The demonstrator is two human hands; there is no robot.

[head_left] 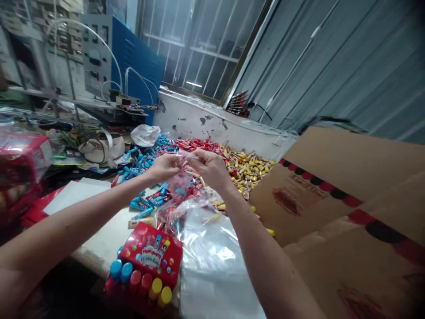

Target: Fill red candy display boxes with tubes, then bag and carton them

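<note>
clear plastic bag [177, 188] | top edge pinched between left hand [165, 167] and right hand [209, 168] | red-wrapped sweets visible inside | hanging slack, mid-scene

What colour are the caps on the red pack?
The caps are blue, red and yellow; head view.

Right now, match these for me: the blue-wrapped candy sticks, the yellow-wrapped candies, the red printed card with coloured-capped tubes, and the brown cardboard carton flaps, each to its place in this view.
Things:
1. Blue-wrapped candy sticks
2. Yellow-wrapped candies
3. Red printed card with coloured-capped tubes
4. Brown cardboard carton flaps

Places:
A. Right side
B. Bottom, centre
C. Back, left of centre
D. Back, right of centre

Pairs: 1-C, 2-D, 3-B, 4-A
</note>
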